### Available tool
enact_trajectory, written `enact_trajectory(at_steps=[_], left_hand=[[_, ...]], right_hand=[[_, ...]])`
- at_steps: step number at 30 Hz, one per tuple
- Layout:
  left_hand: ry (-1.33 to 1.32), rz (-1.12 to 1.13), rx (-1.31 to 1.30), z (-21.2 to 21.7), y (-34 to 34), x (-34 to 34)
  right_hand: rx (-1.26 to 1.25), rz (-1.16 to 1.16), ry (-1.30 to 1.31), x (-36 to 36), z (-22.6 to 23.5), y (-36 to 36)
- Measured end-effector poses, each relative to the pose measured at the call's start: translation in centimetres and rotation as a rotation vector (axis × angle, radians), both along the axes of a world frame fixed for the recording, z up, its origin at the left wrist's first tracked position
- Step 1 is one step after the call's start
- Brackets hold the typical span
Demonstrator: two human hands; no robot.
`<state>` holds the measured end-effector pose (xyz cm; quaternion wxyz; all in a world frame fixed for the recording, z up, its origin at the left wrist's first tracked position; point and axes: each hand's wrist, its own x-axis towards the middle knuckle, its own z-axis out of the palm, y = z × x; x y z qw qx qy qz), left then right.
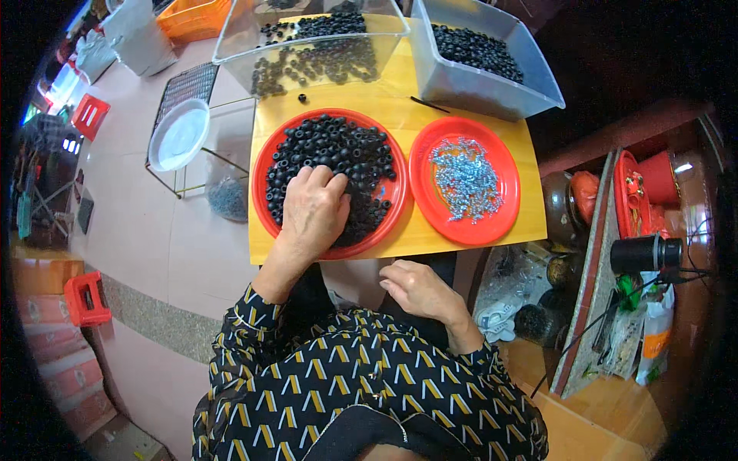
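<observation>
My left hand (315, 203) reaches into a red round tray (261, 188) heaped with small black ring-shaped pieces (330, 142). Its fingers are curled down among the pieces, and whatever the fingertips grip is hidden. My right hand (419, 288) hovers just off the table's near edge, above my lap, with its fingers bent together. Whether something small sits in that hand I cannot make out. To the right of the tray, a red plate (423, 203) bears a pile of tiny shiny silvery-blue pieces (467, 180).
Two clear plastic bins, one (231, 54) at the back and one (484, 96) at the back right, hold more black pieces. A dark thin stick (429, 104) lies on the yellow tabletop (392, 96). Left of the table, a white basin (181, 134) rests on a wire rack.
</observation>
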<state>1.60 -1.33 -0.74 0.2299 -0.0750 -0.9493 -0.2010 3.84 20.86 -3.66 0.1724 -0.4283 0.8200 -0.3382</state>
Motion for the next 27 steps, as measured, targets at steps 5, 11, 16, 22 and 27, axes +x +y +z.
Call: enact_trajectory(at_steps=[5, 11, 16, 22, 27], left_hand=[[-0.02, 0.041, -0.062, -1.1, 0.4, -0.8], [0.144, -0.029, 0.106, -0.7, -0.1, -0.4], [-0.002, -0.014, 0.76, 0.4, 0.3, 2.6], [-0.181, 0.033, 1.217, 0.2, 0.9, 6.1], [-0.292, -0.016, 1.732, -0.4, 0.7, 8.0]], right_hand=[[-0.044, -0.057, 0.042, -0.6, 0.8, 1.2], [-0.141, -0.436, 0.241, -4.3, 3.6, 4.1], [0.022, -0.504, 0.47, -8.6, 3.4, 5.0], [0.227, -0.508, 0.509, -10.2, 1.6, 2.9], [0.226, -0.429, 0.55, -10.3, 1.6, 2.2]])
